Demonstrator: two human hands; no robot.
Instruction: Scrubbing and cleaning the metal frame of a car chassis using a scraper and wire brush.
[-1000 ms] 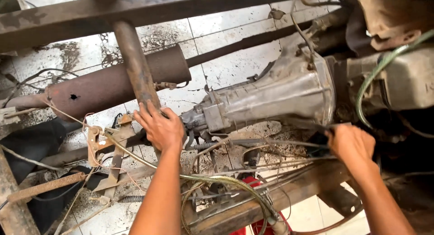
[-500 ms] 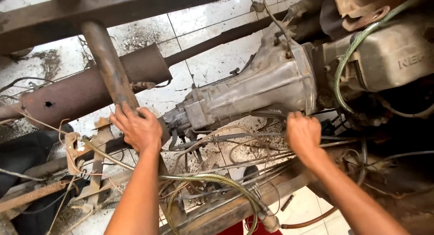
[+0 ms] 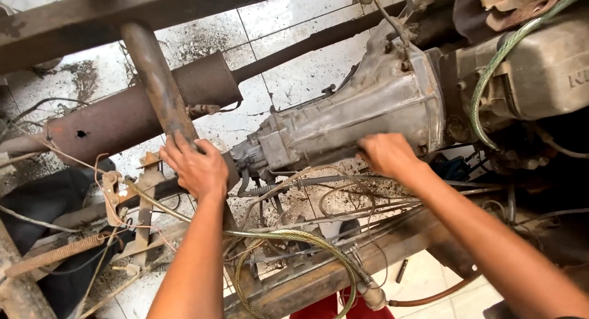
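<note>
While gripping: two hands (image 3: 196,165), one gearbox (image 3: 362,113)

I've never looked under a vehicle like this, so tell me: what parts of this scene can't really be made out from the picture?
Head view only:
- Left hand: its palm hides how it meets the rusty shaft.
- Right hand: fingertips lie against the gearbox; what they touch is hidden.
- Engine: cut off by the right edge.
- Green hose: its upper end leaves the frame at top right.
- Red item: cut off by the bottom edge, unidentifiable.
</note>
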